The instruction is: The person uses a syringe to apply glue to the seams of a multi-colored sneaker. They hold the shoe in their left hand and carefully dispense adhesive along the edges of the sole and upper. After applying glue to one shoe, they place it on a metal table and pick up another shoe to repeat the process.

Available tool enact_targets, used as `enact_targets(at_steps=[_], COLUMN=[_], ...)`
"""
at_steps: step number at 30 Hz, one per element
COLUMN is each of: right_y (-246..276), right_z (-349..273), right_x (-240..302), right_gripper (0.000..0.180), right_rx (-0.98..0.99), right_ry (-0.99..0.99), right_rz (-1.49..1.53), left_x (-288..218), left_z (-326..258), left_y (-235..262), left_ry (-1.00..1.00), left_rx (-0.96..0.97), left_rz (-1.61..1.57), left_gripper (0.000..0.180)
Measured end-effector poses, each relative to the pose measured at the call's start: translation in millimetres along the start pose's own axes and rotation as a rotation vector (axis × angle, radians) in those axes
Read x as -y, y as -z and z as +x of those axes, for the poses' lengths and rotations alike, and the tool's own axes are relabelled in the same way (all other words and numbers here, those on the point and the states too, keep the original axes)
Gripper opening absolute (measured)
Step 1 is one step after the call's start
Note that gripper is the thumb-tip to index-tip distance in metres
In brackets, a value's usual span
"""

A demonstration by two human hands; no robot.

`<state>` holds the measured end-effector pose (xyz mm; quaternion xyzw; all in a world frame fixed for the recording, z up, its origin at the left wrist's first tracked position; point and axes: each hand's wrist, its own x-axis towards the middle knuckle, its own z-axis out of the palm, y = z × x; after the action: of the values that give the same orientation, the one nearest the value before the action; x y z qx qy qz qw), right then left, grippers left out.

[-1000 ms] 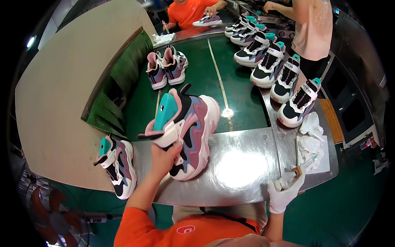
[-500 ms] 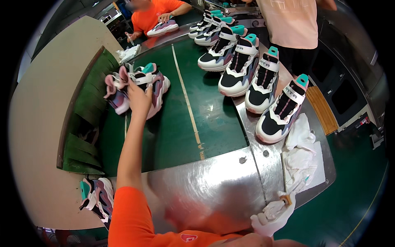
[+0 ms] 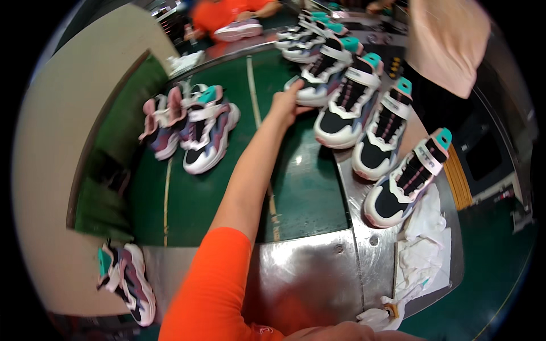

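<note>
My left hand (image 3: 288, 104) reaches across to the toe of a sneaker (image 3: 318, 85) in the row at the right. Its fingers are closed around the white toe. The sneaker is black and white with a strap and a teal pull tab. My right hand (image 3: 380, 318), in a white glove, is low at the table's near edge, partly cut off. Its fingers look curled by a small tan piece (image 3: 391, 310) that I cannot identify. Left of my left forearm, a black, white and purple sneaker (image 3: 210, 136) stands on the green belt beside pink-lined sneakers (image 3: 162, 128).
More sneakers (image 3: 382, 133) line the metal edge (image 3: 364, 210) at the right. White cloths (image 3: 424, 250) lie at the near right corner. One sneaker (image 3: 129, 281) rests at the near left. A green flap curtain (image 3: 108, 170) borders the belt. Co-workers (image 3: 227, 17) are at the far side.
My left hand has let go of the sneaker at the left and moved right to the toe of one in the row. The view has shifted slightly.
</note>
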<state>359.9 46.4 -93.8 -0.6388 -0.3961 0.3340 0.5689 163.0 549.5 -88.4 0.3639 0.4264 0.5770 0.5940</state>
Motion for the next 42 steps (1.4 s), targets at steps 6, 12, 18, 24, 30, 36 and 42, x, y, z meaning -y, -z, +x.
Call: enact_targets(at_steps=[6,12,18,24,30,36,42], right_y=[1,-9,-13,13,37,27,-64], right_z=[-9,-8,-14,-12,16,60,43], right_x=[11,8,11,37,72,15,16], right_gripper=[0.089,0.089,0.087,0.087,0.076,0.078,0.076], right_rx=[-0.025,-0.107,-0.123,0.042,0.218,0.112,0.284], right_ry=[0.236,0.384,0.298,0.186,-0.027,0.394,0.447], right_rz=[0.007,-0.182,-0.108,0.131,-0.197,-0.380,-0.348], left_x=[-67,-99,-46,-86,-174,-178,-146], left_z=[-179,-443,-571,-567,-459,-416,-455], left_y=[57,130,98,59,83,102,158], left_ry=[0.023,-0.086,0.379,0.494,-1.082,-0.836,-1.232], left_rx=[-0.064,-0.346,-0.341,0.505,0.427,0.744,0.478], left_rz=[0.064,0.103,-0.276,0.278,1.717,1.657,1.420], left_gripper=[0.038,0.039,0.046,0.037,0.084,0.075,0.060])
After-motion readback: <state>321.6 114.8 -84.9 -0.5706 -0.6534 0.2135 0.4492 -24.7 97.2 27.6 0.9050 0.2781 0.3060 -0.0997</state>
